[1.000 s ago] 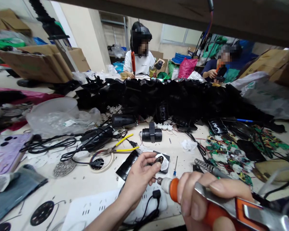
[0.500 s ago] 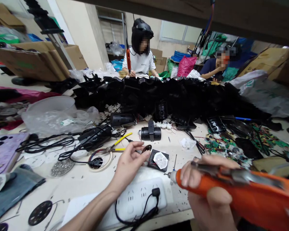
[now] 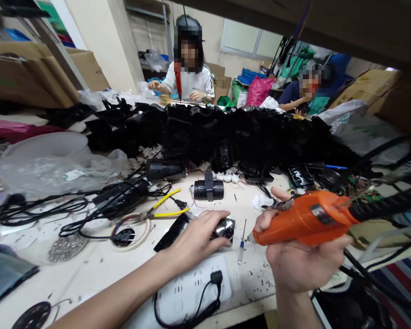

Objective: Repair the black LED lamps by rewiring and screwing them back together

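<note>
My left hand (image 3: 197, 235) is curled over a flat black housing (image 3: 169, 233), gripping it on the table. Between thumb and fingers shows a shiny dark rounded part (image 3: 225, 227); my palm hides the middle of the housing. My right hand (image 3: 294, 256) is wrapped around an orange electric screwdriver (image 3: 301, 219), whose tip points left toward the housing without touching it. A small screwdriver with a blue and clear handle (image 3: 241, 251) lies between the two hands. Just beyond my left hand are yellow-handled pliers (image 3: 167, 201) and a black cylindrical unit with a bracket (image 3: 208, 188).
A white power strip (image 3: 192, 292) with a black plug lies below my left forearm. Screws are heaped at a dish (image 3: 66, 246) on the left. A pile of black casings (image 3: 205, 128) spans the table's far side. Two people sit beyond it.
The white hexagonal piece on a black base is no longer visible; my left hand now covers the black housing with the shiny part. The electric screwdriver has swung up and is farther from me.
</note>
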`<state>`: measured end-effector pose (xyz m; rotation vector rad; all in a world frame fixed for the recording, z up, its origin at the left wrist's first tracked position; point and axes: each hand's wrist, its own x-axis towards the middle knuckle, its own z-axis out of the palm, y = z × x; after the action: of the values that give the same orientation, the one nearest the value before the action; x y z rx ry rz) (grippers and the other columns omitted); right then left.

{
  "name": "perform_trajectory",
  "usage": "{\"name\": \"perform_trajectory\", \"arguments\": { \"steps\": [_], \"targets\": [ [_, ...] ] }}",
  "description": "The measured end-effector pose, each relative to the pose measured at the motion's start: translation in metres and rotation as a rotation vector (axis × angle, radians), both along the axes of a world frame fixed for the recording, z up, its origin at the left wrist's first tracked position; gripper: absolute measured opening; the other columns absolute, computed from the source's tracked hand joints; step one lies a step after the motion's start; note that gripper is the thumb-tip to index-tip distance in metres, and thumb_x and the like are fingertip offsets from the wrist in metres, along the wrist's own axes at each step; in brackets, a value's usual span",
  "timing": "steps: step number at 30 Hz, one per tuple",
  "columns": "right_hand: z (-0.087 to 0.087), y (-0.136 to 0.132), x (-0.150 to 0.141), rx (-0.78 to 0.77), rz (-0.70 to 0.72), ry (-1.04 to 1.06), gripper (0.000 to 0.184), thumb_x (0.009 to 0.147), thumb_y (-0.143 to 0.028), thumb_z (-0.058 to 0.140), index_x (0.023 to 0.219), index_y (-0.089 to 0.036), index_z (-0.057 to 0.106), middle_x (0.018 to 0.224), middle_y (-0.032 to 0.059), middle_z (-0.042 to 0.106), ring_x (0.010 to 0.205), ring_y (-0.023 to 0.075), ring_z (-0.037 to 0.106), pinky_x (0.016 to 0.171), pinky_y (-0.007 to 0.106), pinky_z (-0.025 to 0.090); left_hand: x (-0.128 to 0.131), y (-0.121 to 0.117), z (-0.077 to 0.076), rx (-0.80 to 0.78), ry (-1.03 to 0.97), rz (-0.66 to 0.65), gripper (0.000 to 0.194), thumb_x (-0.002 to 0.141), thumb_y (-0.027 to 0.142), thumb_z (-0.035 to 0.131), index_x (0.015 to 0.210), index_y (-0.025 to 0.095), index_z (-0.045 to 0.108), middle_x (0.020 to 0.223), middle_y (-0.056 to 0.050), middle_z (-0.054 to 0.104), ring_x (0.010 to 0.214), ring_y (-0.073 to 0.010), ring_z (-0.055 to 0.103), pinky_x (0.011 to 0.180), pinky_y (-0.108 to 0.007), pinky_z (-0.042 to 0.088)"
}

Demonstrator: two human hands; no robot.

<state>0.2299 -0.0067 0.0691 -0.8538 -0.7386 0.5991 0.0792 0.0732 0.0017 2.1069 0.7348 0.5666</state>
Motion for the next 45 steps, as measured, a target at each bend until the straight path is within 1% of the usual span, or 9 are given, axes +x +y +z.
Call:
{"name": "perform_trajectory", "arguments": {
  "steps": [4, 7, 11, 18, 24, 33, 39, 42, 45],
  "targets": [
    [0.009, 0.004, 0.002, 0.077, 0.064, 0.018, 0.044, 0.080, -0.068, 0.052, 0.100, -0.032, 0.066, 0.107, 0.0033, 0.069, 0.054, 0.0196, 0.062, 0.047, 0.035, 0.049, 0.002, 0.003, -0.005, 0.026, 0.013, -0.035, 0.047, 0.081, 0.033, 0.069, 0.125, 0.023, 0.055, 0.117, -0.010, 0.065, 0.109, -0.0276, 0.058, 0.094, -0.041, 0.046],
    [0.013, 0.007, 0.002, 0.075, 0.102, -0.053, 0.055, 0.080, -0.075, 0.042, 0.100, -0.031, 0.069, 0.088, 0.0044, 0.071, 0.053, 0.0214, 0.061, 0.048, 0.036, 0.048, 0.002, 0.004, -0.007, 0.040, 0.021, -0.034, 0.046, 0.082, 0.031, 0.069, 0.124, 0.024, 0.055, 0.117, -0.010, 0.065, 0.109, -0.0274, 0.058, 0.093, -0.040, 0.046],
    [0.014, 0.013, -0.005, 0.046, 0.143, -0.057, 0.076, 0.078, -0.082, 0.031, 0.095, -0.021, 0.072, 0.058, 0.0049, 0.063, 0.050, 0.0224, 0.059, 0.046, 0.035, 0.046, 0.002, 0.004, -0.006, 0.031, 0.037, -0.041, 0.044, 0.082, 0.028, 0.068, 0.123, 0.022, 0.055, 0.117, -0.010, 0.064, 0.110, -0.0276, 0.057, 0.094, -0.040, 0.045],
    [0.011, 0.026, -0.017, 0.134, 0.166, 0.053, 0.046, 0.078, -0.072, 0.053, 0.098, -0.033, 0.065, 0.087, 0.0004, 0.073, 0.049, 0.0201, 0.063, 0.045, 0.036, 0.051, 0.003, 0.004, -0.009, 0.038, 0.001, -0.057, 0.037, 0.082, 0.024, 0.066, 0.117, 0.022, 0.057, 0.112, -0.009, 0.064, 0.106, -0.0276, 0.056, 0.091, -0.041, 0.045],
    [0.003, 0.031, -0.015, 0.035, 0.207, -0.039, 0.069, 0.080, -0.076, 0.036, 0.090, -0.016, 0.069, 0.054, 0.0044, 0.065, 0.046, 0.0222, 0.060, 0.045, 0.036, 0.049, 0.004, 0.003, -0.011, 0.053, 0.019, -0.065, 0.030, 0.081, 0.022, 0.067, 0.110, 0.020, 0.058, 0.110, -0.009, 0.063, 0.105, -0.0281, 0.055, 0.089, -0.040, 0.045],
    [0.002, 0.030, -0.015, 0.018, 0.244, -0.050, 0.072, 0.082, -0.076, 0.028, 0.090, -0.019, 0.072, 0.056, 0.0053, 0.064, 0.044, 0.0220, 0.059, 0.042, 0.035, 0.047, 0.004, 0.003, -0.008, 0.090, 0.082, -0.084, 0.030, 0.082, 0.022, 0.068, 0.109, 0.019, 0.054, 0.108, -0.008, 0.063, 0.105, -0.0256, 0.055, 0.088, -0.039, 0.047],
    [0.002, 0.032, -0.016, -0.020, 0.139, -0.143, 0.071, 0.087, -0.073, 0.018, 0.088, -0.022, 0.068, 0.053, 0.0041, 0.059, 0.043, 0.0221, 0.057, 0.042, 0.036, 0.047, 0.005, 0.003, -0.007, 0.095, 0.096, -0.085, 0.033, 0.081, 0.021, 0.068, 0.111, 0.019, 0.054, 0.106, -0.007, 0.062, 0.104, -0.0255, 0.055, 0.087, -0.038, 0.048],
    [0.002, 0.033, -0.017, -0.051, 0.143, -0.198, 0.079, 0.085, -0.076, 0.010, 0.090, -0.023, 0.067, 0.052, 0.0039, 0.058, 0.042, 0.0218, 0.056, 0.043, 0.036, 0.047, 0.004, 0.004, -0.003, 0.079, 0.102, -0.096, 0.043, 0.077, 0.022, 0.073, 0.115, 0.020, 0.053, 0.114, -0.009, 0.061, 0.108, -0.0268, 0.053, 0.091, -0.041, 0.047],
    [0.003, 0.033, -0.017, -0.025, 0.182, -0.201, 0.078, 0.085, -0.075, 0.012, 0.091, -0.022, 0.069, 0.052, 0.0044, 0.059, 0.042, 0.0219, 0.056, 0.042, 0.036, 0.047, 0.004, 0.006, 0.000, 0.033, 0.124, -0.070, 0.060, 0.071, 0.020, 0.077, 0.124, 0.021, 0.050, 0.125, -0.011, 0.058, 0.116, -0.0292, 0.051, 0.098, -0.046, 0.043]
  ]
}}
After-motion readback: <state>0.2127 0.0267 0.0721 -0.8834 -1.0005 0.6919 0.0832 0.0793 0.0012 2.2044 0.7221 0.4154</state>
